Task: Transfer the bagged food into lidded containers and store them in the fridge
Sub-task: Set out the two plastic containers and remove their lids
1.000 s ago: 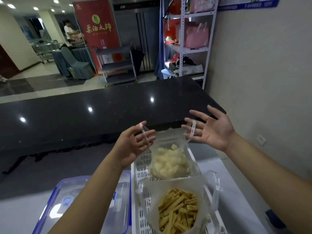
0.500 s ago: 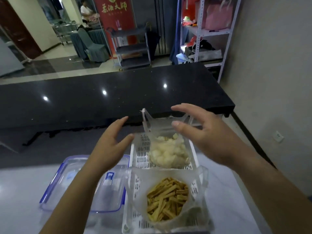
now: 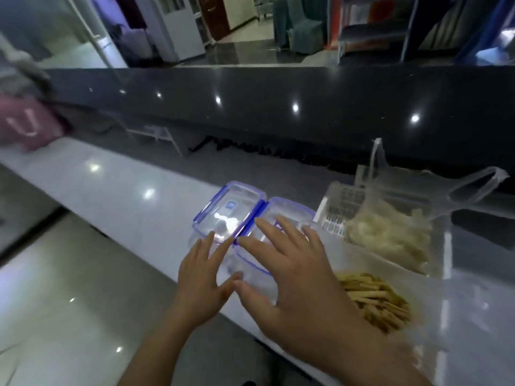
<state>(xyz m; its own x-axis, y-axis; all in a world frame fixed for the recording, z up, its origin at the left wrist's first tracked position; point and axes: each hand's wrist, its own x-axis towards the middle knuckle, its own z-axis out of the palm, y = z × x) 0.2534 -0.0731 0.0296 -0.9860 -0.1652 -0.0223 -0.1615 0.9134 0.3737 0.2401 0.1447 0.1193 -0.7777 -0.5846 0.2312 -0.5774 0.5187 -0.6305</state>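
Observation:
Two clear containers with blue-edged lids sit side by side on the white counter: the left container point(image 3: 227, 211) and the right container point(image 3: 287, 215). My left hand point(image 3: 202, 280) hovers with spread fingers over the near edge of the left one. My right hand point(image 3: 289, 274) is spread over the right one; contact is unclear. A clear bag of white food pieces point(image 3: 390, 227) and a clear bag of yellow strips point(image 3: 373, 299) stand open in a white slotted basket point(image 3: 338, 210) on the right. Neither hand holds anything.
A raised black counter point(image 3: 278, 107) runs along the far side. A pink bag point(image 3: 28, 126) lies at the far left of the white counter point(image 3: 111, 190). Glossy floor lies at the lower left.
Both hands let go of the white-food bag's handles and came down and left over the two containers. The view swung left, so the basket now lies to the right.

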